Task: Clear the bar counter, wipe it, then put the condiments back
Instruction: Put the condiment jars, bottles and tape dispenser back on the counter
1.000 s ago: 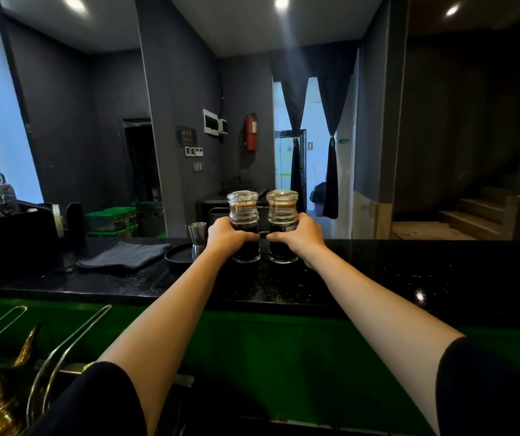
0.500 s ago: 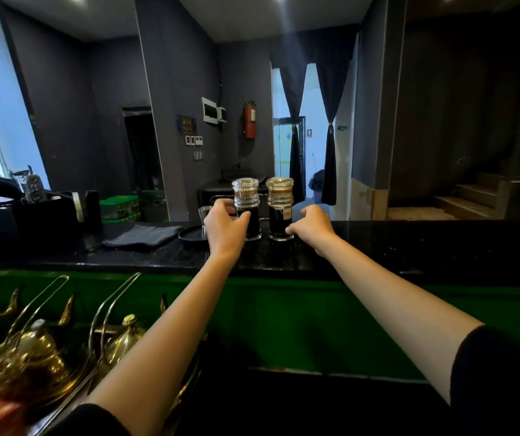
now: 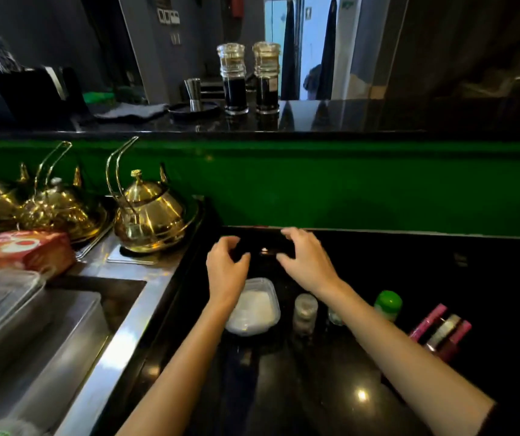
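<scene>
Glass sauce bottles [image 3: 249, 78] stand on the bar counter [image 3: 331, 116]; we judge restocking underway. Left hand [image 3: 225, 272] and right hand [image 3: 307, 262], fingers curled, empty (seemingly), near the white tub [image 3: 257, 308]: next grab.

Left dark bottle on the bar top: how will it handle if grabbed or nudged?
The left bottle is tall on a narrow base, so a push near the cap would likely tip it. It looks like glass part-filled with dark liquid: probably heavy for its size and breakable. The glossy counter may let it slide toward the right bottle.
</scene>
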